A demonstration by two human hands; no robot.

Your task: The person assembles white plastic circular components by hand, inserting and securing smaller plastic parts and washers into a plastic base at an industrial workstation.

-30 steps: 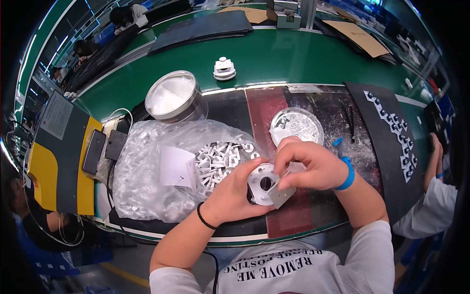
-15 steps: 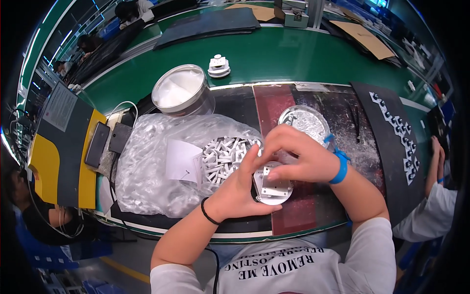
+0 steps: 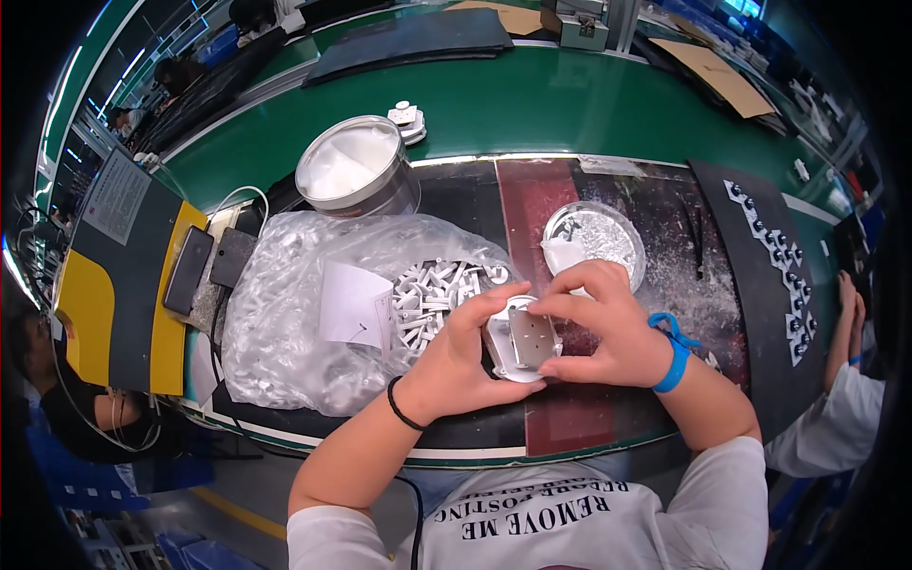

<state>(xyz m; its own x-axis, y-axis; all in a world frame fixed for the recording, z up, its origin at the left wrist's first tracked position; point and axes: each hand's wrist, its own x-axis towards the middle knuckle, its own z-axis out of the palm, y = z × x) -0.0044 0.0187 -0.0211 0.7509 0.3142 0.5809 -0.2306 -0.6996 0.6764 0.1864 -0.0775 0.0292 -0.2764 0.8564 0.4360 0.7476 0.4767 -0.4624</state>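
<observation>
Evidently, the left hand (image 3: 446, 375) serves as a cradle: its thumb and fingers curl around the side of a white round housing (image 3: 514, 374), which is held just above the counter's (image 3: 570, 418) near edge, in front of the person's body, likely to keep it steady. The right hand (image 3: 613, 332) pinches a flat pale plate (image 3: 537, 337) between thumb and forefinger at its right-hand side, a grip that probably lets the plate's tilt be controlled. The plate stands tilted over the housing; whether it is fastened there cannot be told. Just beyond the left hand, small white plastic pieces (image 3: 423, 309) lie at the mouth of a clear plastic bag (image 3: 275, 351), seemingly for easy reach. A shallow round dish (image 3: 642, 249) sits beyond the right hand, and black-and-white parts (image 3: 781, 256) lie in staggered rows on a black mat (image 3: 755, 313), presumably to keep them separate.
</observation>
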